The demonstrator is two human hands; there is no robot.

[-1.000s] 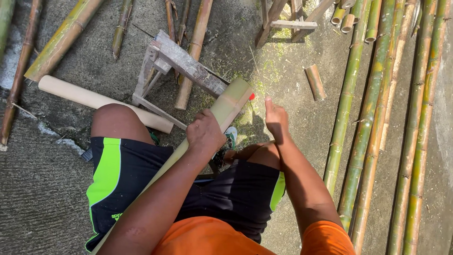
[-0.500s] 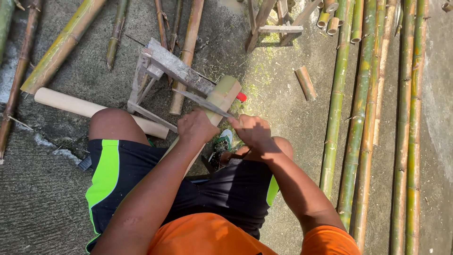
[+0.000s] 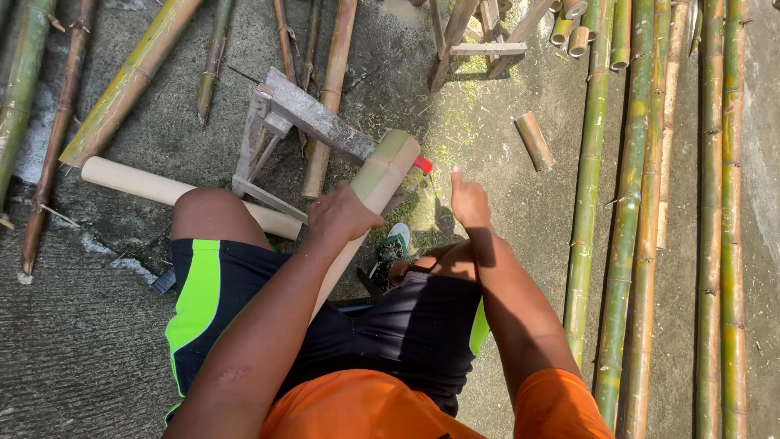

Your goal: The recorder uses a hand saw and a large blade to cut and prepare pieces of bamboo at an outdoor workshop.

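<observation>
My left hand (image 3: 345, 213) is shut around a pale, scraped bamboo pole (image 3: 382, 175) that runs from my lap up to a green-tinted cut end. That end rests against a small wooden trestle (image 3: 313, 122). A small red piece (image 3: 422, 164) shows just right of the pole's end. My right hand (image 3: 470, 199) hovers to the right of the pole, back towards me, one finger raised. What lies under its palm is hidden. I sit in black shorts with green stripes.
A second pale pole (image 3: 138, 183) lies on the concrete by my left knee. Long green bamboo poles (image 3: 626, 203) line the right side, others lie top left. A short bamboo offcut (image 3: 535, 140), a wooden stand (image 3: 479, 41) and a sandal (image 3: 396, 240) are nearby.
My right hand drew back toward my left hand half a second ago, then moved forward and right again. The pole stayed in my left hand.
</observation>
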